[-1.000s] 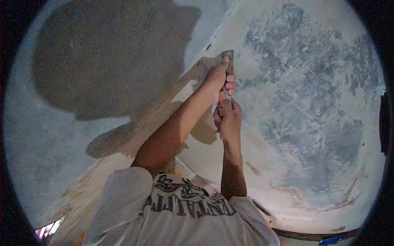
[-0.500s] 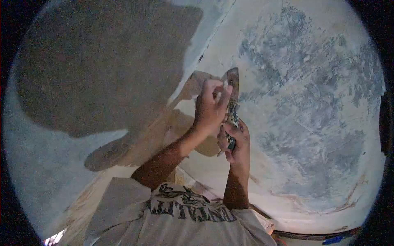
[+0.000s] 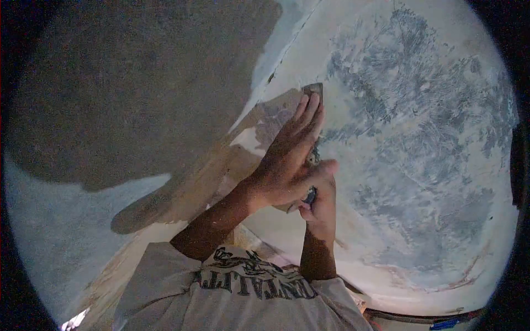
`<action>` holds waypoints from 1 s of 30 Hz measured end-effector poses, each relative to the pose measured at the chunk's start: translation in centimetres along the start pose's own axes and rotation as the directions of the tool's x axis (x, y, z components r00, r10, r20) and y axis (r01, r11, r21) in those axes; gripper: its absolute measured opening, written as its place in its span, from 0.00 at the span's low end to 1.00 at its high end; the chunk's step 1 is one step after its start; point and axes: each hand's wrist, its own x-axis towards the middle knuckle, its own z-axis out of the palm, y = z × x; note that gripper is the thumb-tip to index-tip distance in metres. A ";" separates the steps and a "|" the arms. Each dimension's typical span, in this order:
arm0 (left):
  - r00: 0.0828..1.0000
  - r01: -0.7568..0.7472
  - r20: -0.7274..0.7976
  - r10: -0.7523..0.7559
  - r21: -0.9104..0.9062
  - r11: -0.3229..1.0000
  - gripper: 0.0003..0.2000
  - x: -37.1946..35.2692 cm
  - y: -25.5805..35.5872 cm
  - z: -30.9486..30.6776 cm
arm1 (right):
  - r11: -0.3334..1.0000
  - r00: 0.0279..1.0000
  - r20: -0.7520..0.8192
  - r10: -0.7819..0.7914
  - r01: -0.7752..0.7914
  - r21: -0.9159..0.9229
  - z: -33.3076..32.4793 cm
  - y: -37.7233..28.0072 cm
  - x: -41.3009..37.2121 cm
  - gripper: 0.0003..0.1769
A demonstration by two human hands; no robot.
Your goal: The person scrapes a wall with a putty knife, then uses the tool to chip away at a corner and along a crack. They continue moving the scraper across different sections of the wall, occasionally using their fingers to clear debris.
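A putty knife (image 3: 314, 87) stands with its blade pointing up against the wall. My right hand (image 3: 324, 193) is wrapped round its paint-spotted handle, most of which my left hand hides. Stretched out over the tool, my left hand (image 3: 287, 154) lays its fingers along the blade, the fingertips just short of the upper edge. The thumb of the left hand points right, across the right hand. Only the top of the blade and small bits of the handle show.
The wall (image 3: 430, 149) to the right carries patchy grey-blue and whitish coating. A dark crack (image 3: 271, 77) runs diagonally above the hands. A large shadow (image 3: 143, 94) covers the left surface. My printed shirt (image 3: 248, 298) fills the bottom, with a blue object (image 3: 444, 324) at lower right.
My left hand has gone from curled fingers beside the blade to flat, stretched fingers over it. The right hand keeps its grip on the handle. The shadow has shifted slightly.
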 end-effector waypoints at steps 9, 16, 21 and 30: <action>0.994 0.102 -0.033 -0.102 0.001 0.995 0.45 0.6 0.3 0.7 | 0.859 0.889 -0.064 0.454 -0.417 0.298 0.8 -2.3 -0.5 0.22; 0.987 0.146 -0.062 -0.145 0.007 0.989 0.44 0.4 -0.8 1.2 | 0.904 0.920 0.031 0.392 -0.391 0.173 0.6 -1.9 1.4 0.24; 0.994 0.112 -0.007 -0.112 -0.030 0.993 0.44 0.1 -0.8 0.7 | 0.958 0.969 -0.074 0.236 -0.220 0.185 2.1 -2.0 0.3 0.21; 0.993 0.107 0.060 -0.101 -0.124 0.986 0.42 0.1 -0.6 0.0 | 0.968 0.985 -0.011 0.174 -0.169 0.187 2.2 -2.0 -0.3 0.15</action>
